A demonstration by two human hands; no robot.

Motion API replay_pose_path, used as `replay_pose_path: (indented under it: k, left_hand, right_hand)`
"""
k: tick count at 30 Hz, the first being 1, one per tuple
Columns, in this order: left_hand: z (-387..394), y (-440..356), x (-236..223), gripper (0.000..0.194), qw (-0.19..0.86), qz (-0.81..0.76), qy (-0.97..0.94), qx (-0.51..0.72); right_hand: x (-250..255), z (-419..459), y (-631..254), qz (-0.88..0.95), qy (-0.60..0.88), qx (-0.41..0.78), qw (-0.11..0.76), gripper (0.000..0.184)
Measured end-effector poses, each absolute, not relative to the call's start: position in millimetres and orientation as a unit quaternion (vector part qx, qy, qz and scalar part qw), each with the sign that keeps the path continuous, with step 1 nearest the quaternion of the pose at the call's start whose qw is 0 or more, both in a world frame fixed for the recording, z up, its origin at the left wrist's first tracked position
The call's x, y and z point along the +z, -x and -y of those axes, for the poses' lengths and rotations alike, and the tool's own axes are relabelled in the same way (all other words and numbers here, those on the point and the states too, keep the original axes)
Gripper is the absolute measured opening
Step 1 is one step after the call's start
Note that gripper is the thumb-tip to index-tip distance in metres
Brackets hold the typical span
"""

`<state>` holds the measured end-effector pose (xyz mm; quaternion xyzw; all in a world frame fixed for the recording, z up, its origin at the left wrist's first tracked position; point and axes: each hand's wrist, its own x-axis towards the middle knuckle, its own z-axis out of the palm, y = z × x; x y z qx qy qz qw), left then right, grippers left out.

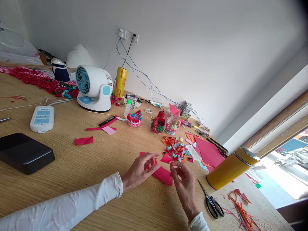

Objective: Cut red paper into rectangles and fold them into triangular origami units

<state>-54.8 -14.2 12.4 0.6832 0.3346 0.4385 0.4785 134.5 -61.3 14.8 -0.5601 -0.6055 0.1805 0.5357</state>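
Over the red paper pieces (165,175) on the table, my left hand (141,168) reaches in from the left, its thumb and fingers curved but apart, with nothing visible held. Opposite it, my right hand (184,181) has thumb and forefinger brought together in a pinch; whatever is between them is too small to make out. Just beyond the hands lies a pile of small folded paper pieces (176,149) in orange, red and pale blue. Black-handled scissors (211,202) rest on the table right of my right hand.
A yellow bottle (227,171) stands at the right, near cut paper strips (243,211). Folded paper baskets (134,118) sit farther back. On the left are a white fan (96,86), a power strip (42,118) and a black box-shaped device (26,154). Red sheets (209,150) lie right of the pile.
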Motion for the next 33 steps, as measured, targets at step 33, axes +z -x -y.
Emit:
replay_pose_path:
  k: [33]
  left_hand:
    - [24.4,36.7,-4.8,0.048,0.606,-0.257,-0.619,0.428]
  right_hand:
    - [14.0,74.6,-103.6,0.680,0.516,0.161,0.495,0.016]
